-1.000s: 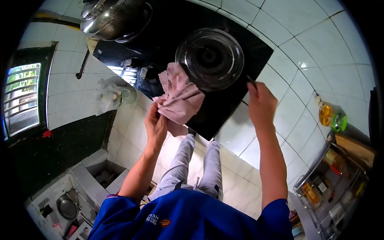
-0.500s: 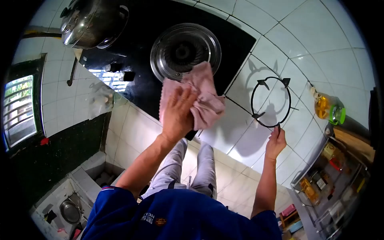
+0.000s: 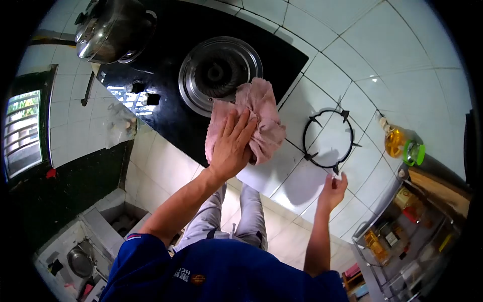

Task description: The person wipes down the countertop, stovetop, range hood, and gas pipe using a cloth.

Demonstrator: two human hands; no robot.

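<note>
My left hand lies over a pink cloth with its fingers stretched along it, holding the cloth at the stove's front edge. Part of the cloth covers the near rim of the round metal burner. A black pan-support ring with several prongs rests on the white tiled counter right of the stove. Just below its nearest prong is my right hand, open, with thumb and fingers apart and nothing between them.
A shiny metal pot stands on the black glass stove at the far left. A bottle of amber liquid and a green-rimmed jar are at the right. Beyond them, a wire rack holds several bottles.
My right hand has let go of the pan-support ring and drawn slightly back; the ring now sits on the tiles. My left hand and the cloth have slid a little right, off the burner.
</note>
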